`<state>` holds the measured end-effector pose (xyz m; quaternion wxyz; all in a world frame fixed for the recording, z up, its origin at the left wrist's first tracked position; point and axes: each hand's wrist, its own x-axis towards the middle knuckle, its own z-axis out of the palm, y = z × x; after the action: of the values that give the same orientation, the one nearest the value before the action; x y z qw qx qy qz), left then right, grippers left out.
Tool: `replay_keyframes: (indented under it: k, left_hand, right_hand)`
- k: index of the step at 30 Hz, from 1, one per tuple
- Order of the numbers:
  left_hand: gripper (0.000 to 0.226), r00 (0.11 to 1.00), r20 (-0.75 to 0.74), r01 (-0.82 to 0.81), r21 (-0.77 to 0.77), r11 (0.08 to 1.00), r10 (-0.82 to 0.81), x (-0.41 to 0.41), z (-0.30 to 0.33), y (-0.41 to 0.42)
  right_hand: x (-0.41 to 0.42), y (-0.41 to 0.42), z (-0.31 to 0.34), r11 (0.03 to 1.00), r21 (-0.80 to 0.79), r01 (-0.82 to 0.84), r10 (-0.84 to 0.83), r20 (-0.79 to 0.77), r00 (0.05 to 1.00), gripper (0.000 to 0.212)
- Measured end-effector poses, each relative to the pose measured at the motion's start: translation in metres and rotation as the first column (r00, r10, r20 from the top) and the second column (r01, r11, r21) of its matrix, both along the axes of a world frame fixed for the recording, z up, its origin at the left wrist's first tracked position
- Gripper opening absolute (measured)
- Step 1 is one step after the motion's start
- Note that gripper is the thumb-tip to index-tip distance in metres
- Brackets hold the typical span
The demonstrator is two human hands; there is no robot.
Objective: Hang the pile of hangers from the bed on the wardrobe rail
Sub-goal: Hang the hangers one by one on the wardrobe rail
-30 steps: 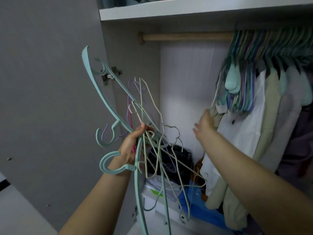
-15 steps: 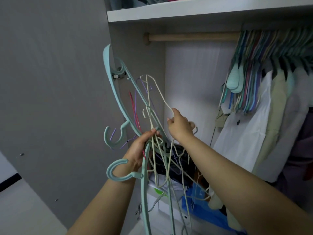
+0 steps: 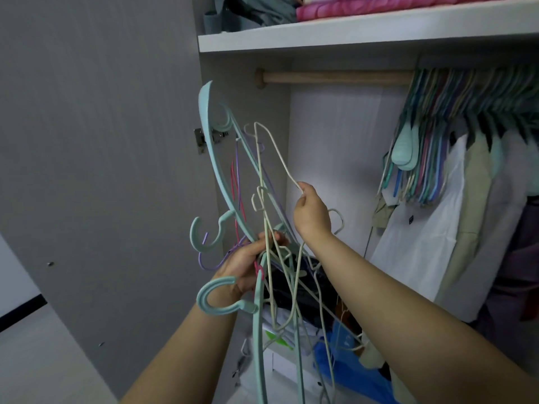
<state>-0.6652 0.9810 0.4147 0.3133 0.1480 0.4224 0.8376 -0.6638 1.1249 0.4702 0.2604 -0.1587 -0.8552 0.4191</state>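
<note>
A person stands at an open wardrobe. Their left hand (image 3: 246,266) has its fingers curled tight around a tangled bundle of hangers (image 3: 262,223), thick pale-teal plastic ones mixed with thin cream, purple and pink wire ones, fanning above and below the fist. Just right of those fingers, the right hand (image 3: 312,212) pinches a single cream wire hanger (image 3: 275,153), whose arm rises up and left from the fingertips. Above both hands runs the wooden wardrobe rail (image 3: 335,77); its right part carries many hung hangers (image 3: 437,135) and clothes (image 3: 455,214).
</note>
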Motion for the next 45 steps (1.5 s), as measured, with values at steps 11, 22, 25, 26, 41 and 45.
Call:
replay_keyframes:
  k: [11,22,25,26,41,45]
  left_hand:
    - [0.016,0.993,-0.118,-0.030,-0.027,0.999,0.026,0.002,0.006,-0.001]
    - [0.022,0.951,-0.305,0.026,-0.068,0.997,-0.046,0.002,0.013,-0.008]
    - [0.021,0.956,-0.293,-0.012,-0.086,0.996,-0.014,0.000,0.010,-0.004]
    - [0.018,0.964,-0.267,-0.013,-0.087,0.996,-0.011,-0.002,0.009,-0.002]
    - [0.010,0.971,-0.237,-0.043,-0.230,0.972,-0.013,-0.013,-0.001,-0.010]
    - [0.020,0.990,-0.144,-0.023,-0.145,0.989,0.002,-0.016,-0.004,-0.016]
  right_hand:
    - [0.009,-0.003,0.020,0.998,0.055,-0.022,0.019,0.062,0.998,0.044]
    - [0.014,0.010,0.044,0.947,0.321,0.017,-0.002,-0.047,0.999,0.044]
    - [0.011,0.008,0.049,0.969,0.244,-0.023,0.017,0.029,0.999,0.044]
    - [0.010,0.005,0.049,0.977,0.209,-0.029,0.018,0.051,0.999,0.043]
    - [0.005,0.013,0.076,0.977,0.151,0.149,-0.118,-0.196,0.974,0.038]
    - [0.003,0.046,0.078,0.976,0.177,0.128,-0.101,-0.155,0.983,0.033]
